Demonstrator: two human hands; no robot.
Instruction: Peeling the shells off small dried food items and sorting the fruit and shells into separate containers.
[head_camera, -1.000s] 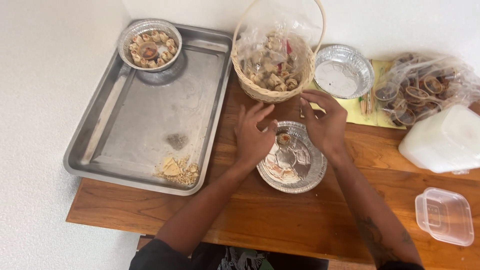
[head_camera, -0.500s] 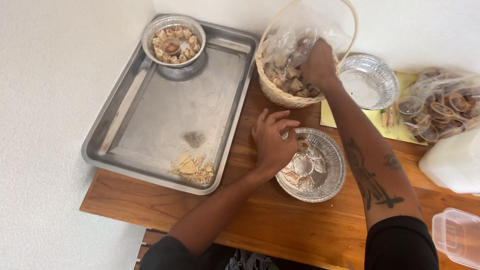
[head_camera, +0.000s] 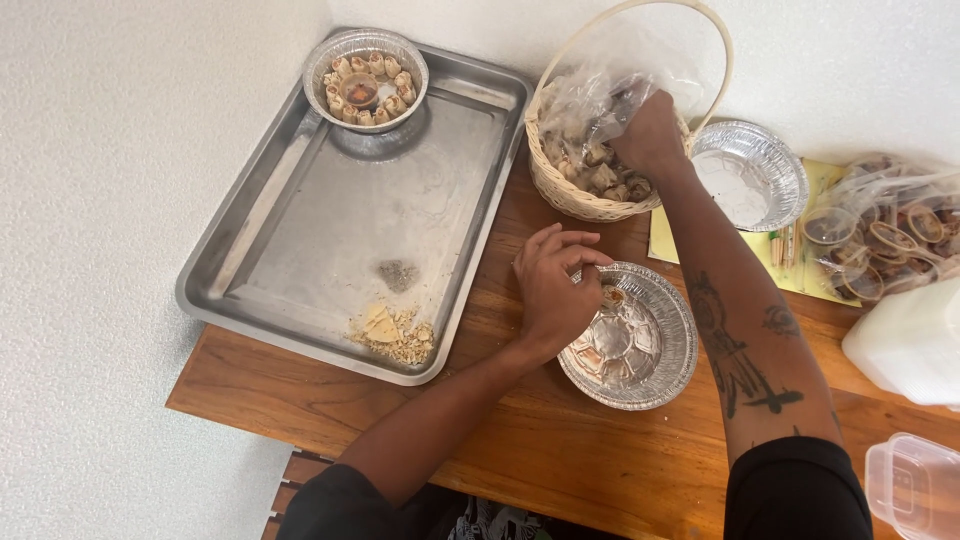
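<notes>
Since the frame half a second earlier, the right hand (head_camera: 650, 135) has gone deeper into the wicker basket (head_camera: 580, 200), its fingers now curled down among the small rolled pieces (head_camera: 600, 178) inside the clear plastic liner; whether they have closed on a piece cannot be told, since the knuckles hide the tips. Just in front of the basket, the left hand (head_camera: 550, 290) has kept its place on the near rim of the foil dish (head_camera: 630, 335), its fingers (head_camera: 575, 262) drawn narrow together and pinched over a small brown item at the dish's upper edge, apparently steadying it so that it stays where it was set. This dish lies on the wooden desk (head_camera: 560, 450) and looks mostly bare, while the supply of pieces lies in the basket within easy reach. To the right of the basket sits an empty foil dish (head_camera: 750, 175) on a yellow sheet, and beyond it a clear bag of small sauce cups (head_camera: 885, 235). To the left of the basket lies a large steel tray (head_camera: 330, 230), holding a filled foil dish (head_camera: 365, 78) at its far corner, pieces ringed around a centre cup, and a scatter of crumbs (head_camera: 392, 335) near its front edge.
</notes>
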